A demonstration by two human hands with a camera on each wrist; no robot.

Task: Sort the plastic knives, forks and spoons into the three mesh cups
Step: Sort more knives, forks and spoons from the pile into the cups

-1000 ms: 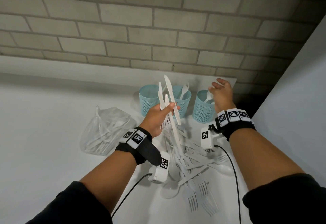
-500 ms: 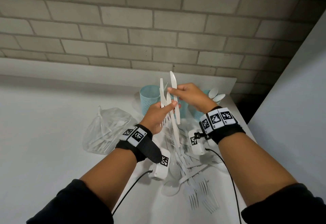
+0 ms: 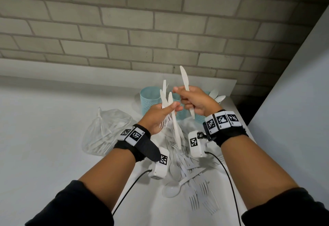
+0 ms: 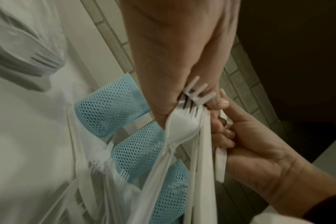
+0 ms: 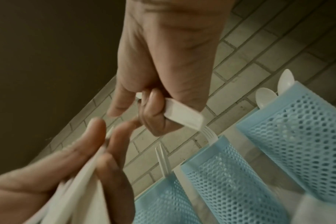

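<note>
1. Right hand (image 3: 197, 101) has its fingers curled round a single white plastic knife (image 3: 186, 87), held near mid-length, blade tip up, handle end sticking out below the fist.
2. Left hand (image 3: 158, 117) pinches a bundle of cutlery (image 3: 173, 119) between thumb and fingers. Bundle contains knives with blades up; the left wrist view also shows fork tines (image 4: 197, 94) in it, pressed against the palm.
3. Both hands are raised above the table (image 3: 44, 154), close together, fingertips nearly meeting; contact between them cannot be confirmed.
4. Three blue mesh cups stand in a row at the far edge of the table, behind the hands.
   - Left cup (image 3: 151, 101): contents not clear in the head view.
   - Middle cup (image 5: 230, 174): mostly hidden by the hands in the head view; right wrist view shows a fork head at its rim.
   - Right cup (image 5: 301, 121): two spoon bowls (image 3: 216, 96) stick out above its rim.
5. Loose pile of white forks and spoons (image 3: 192, 181) lies on the table below and between the wrists, near side.
6. Clear plastic bag (image 3: 105, 133) holding more white cutlery lies to the left of the pile, knotted at the top.
7. Grey brick wall (image 3: 160, 30) runs behind the table.
</note>
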